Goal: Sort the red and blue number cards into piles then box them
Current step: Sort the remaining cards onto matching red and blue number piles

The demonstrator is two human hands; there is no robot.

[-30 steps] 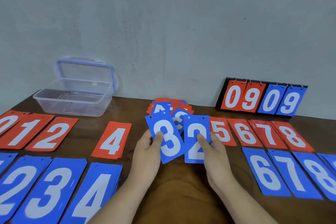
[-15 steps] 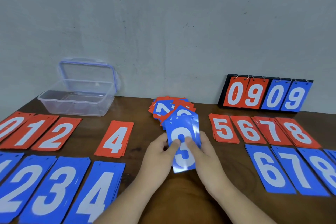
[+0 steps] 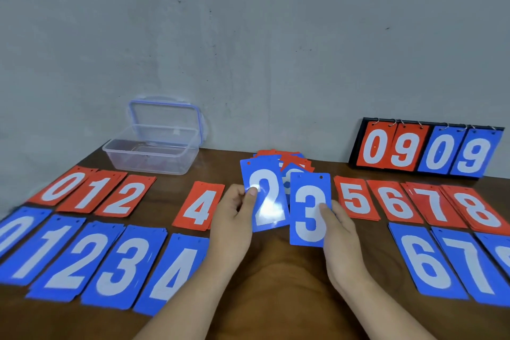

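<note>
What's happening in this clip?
A person is sorting number cards on a wooden table. The left grip holds a blue 2 card, the right grip a blue 3 card, in front of a mixed unsorted heap. Red piles and blue piles already lie in rows either side. The clear box stands open at the back left.

Dark brown wood-grain surface (image 3: 276, 284), red cards (image 3: 116, 196) in the far row, blue cards (image 3: 69, 259) along the near edge — all white-numbered, blue 2 card (image 3: 265, 196) and blue 3 card (image 3: 310, 210), red-and-blue heap (image 3: 287, 159), clear box (image 3: 151, 157), blue-trimmed lid (image 3: 165, 116), black flip-board (image 3: 425, 152) — red and blue panels.
</note>
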